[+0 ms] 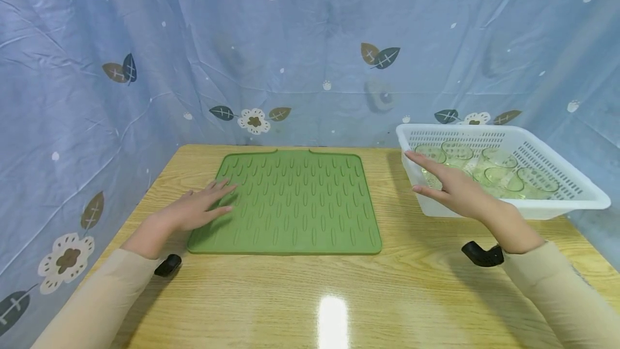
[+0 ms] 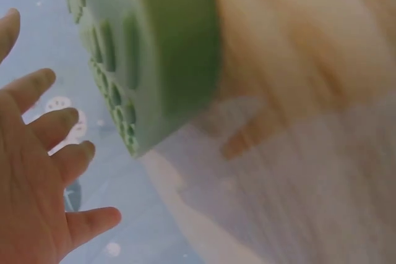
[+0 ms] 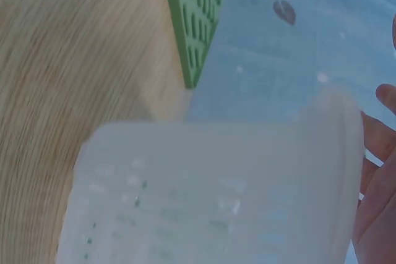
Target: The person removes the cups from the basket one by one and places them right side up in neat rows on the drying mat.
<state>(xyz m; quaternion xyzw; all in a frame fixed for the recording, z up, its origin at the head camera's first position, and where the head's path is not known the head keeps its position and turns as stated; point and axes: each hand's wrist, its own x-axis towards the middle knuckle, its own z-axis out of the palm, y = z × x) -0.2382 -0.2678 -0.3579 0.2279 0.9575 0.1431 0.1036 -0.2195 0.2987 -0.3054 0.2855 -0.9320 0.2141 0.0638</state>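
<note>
Over the left edge of a green ridged mat (image 1: 295, 203) hovers my left hand (image 1: 198, 211), fingers spread and holding nothing. The left wrist view also shows this hand (image 2: 37, 165) with loosely extended fingers beside the mat's corner (image 2: 179, 41). My right hand (image 1: 455, 187) is held out, fingers extended, at the near left side of a white plastic basket (image 1: 581, 190). Several clear greenish glasses (image 1: 499, 160) stand in the basket, partly hidden by that hand. In the right wrist view the basket wall (image 3: 204, 183) fills the lower part, with the right hand (image 3: 377, 196) at its rim; contact cannot be judged.
Both mat and basket rest on a wooden table (image 1: 271, 295). A blue curtain (image 1: 310, 69) with leaf and flower prints hangs behind the table and along its sides. Black wrist-worn pieces (image 1: 483, 255) show below the hands.
</note>
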